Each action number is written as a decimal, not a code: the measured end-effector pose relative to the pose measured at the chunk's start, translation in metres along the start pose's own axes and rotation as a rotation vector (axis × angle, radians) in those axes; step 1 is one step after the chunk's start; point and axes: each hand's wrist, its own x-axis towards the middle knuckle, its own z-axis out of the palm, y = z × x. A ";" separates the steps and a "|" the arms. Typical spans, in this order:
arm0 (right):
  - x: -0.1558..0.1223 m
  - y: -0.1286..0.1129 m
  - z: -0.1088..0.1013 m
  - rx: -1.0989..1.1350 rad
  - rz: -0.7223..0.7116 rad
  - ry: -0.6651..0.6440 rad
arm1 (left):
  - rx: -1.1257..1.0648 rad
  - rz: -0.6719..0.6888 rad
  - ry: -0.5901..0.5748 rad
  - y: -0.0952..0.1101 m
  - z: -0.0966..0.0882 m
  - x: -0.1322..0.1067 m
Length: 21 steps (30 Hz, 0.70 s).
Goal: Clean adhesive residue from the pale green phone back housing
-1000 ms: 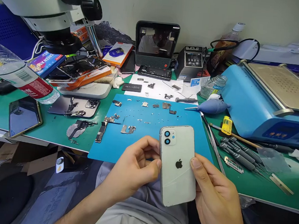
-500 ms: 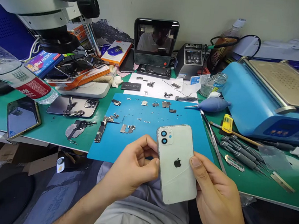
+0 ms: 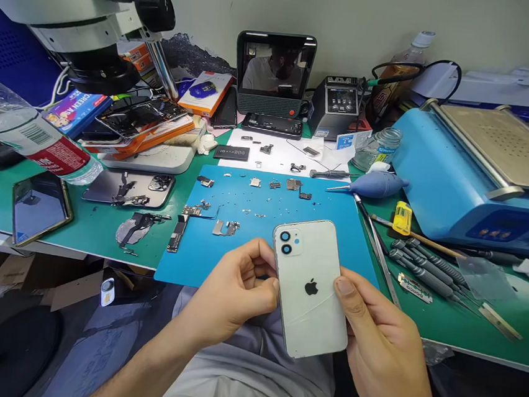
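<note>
Above my lap, at the front edge of a blue mat point(image 3: 234, 264), is a pale green phone housing point(image 3: 311, 318), its back facing me, with a crack or scratch line across its lower half. My right hand point(image 3: 384, 344) grips its right edge, thumb on the back. At the left edge, the curled fingers of my left hand point(image 3: 241, 296) hold the housing near the camera side. Small screws and metal parts lie on the mat, along with a logic board point(image 3: 177, 234) at its left. The housing's far face is hidden.
A microscope point(image 3: 101, 51) overhangs the left, by a plastic bottle point(image 3: 49, 146). To the right stand a blue heating plate machine point(image 3: 456, 198), an air blower point(image 3: 378, 184), tweezers point(image 3: 381, 253), screwdrivers point(image 3: 426, 270) and a razor blade point(image 3: 415, 289). A screen device point(image 3: 274, 102) stands behind.
The phone housing has shifted slightly left and tilted a little, with both hands still on it. The parts on the mat have not moved.
</note>
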 end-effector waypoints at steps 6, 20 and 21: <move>0.000 -0.001 0.000 0.035 0.020 -0.018 | -0.060 0.004 -0.034 -0.002 -0.001 -0.001; 0.000 -0.004 -0.012 -0.004 0.015 -0.100 | -0.277 0.041 -0.194 -0.020 -0.006 -0.012; 0.000 -0.004 -0.010 -0.021 0.009 -0.085 | -0.286 0.039 -0.192 -0.020 -0.005 -0.013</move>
